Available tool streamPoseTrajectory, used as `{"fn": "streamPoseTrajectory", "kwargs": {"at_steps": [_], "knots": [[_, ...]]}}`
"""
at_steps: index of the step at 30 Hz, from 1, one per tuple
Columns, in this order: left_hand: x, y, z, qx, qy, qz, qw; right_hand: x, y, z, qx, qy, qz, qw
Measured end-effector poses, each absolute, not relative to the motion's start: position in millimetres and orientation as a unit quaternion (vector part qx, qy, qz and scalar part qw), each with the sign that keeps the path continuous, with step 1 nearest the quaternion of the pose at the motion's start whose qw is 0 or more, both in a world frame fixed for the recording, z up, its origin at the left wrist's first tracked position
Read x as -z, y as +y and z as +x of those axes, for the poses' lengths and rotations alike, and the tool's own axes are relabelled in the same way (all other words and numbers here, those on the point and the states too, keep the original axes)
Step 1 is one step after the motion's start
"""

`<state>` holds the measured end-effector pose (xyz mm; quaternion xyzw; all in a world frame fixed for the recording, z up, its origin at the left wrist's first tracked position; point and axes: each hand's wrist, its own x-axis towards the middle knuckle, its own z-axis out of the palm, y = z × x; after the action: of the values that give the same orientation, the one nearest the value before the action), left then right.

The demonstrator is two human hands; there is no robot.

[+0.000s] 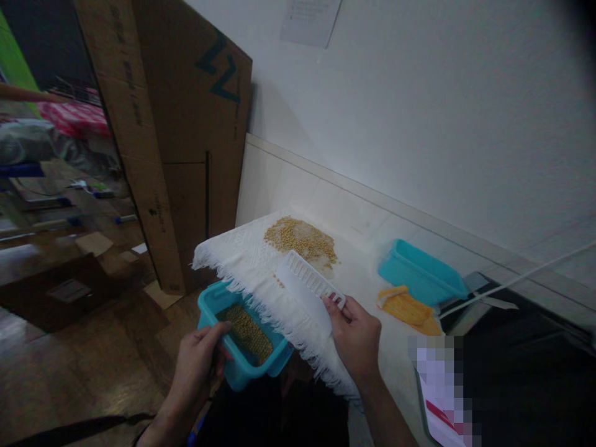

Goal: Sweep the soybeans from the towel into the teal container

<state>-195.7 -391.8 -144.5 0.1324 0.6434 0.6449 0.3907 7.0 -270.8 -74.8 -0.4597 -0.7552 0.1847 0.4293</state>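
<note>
My left hand (198,357) grips the near left rim of a teal plastic bin (246,375), thumb over the edge. The bin sits below the table's fringed edge with yellowish beans (249,335) inside. My right hand (356,338) pinches the near end of a white plastic piece (302,292) with a slotted side, perhaps a small tray or scraper. It rests on or just above the white fringed cloth (233,248). Beyond it lies a spread pile of beans (300,239) mixed with paler fine grains. A few loose beans (278,281) lie by its left edge.
A second teal bin (423,270) and a crumpled orange cloth (407,307) stand right on the table. A tall cardboard box (190,143) rises at the far left. Behind the table is a white wall (419,112). Another person's arm (32,94) shows far left.
</note>
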Motion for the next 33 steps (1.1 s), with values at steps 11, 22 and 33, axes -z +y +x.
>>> {"fn": "streamPoseTrajectory", "kwargs": {"at_steps": [11, 22, 33], "knots": [[148.2, -391.8, -202.2, -0.654, 0.64, 0.131, 0.381, 79.9, -265.2, -4.0, -0.214, -0.749, -0.444, 0.443], [145.4, -391.4, -204.7, -0.66, 0.635, 0.13, 0.38, 69.5, -276.4, -10.1, -0.241, -0.761, -0.425, 0.428], [150.9, -390.1, -216.5, -0.662, 0.64, 0.145, 0.362, 62.6, -278.2, -5.9, -0.271, -0.728, -0.436, 0.455]]}}
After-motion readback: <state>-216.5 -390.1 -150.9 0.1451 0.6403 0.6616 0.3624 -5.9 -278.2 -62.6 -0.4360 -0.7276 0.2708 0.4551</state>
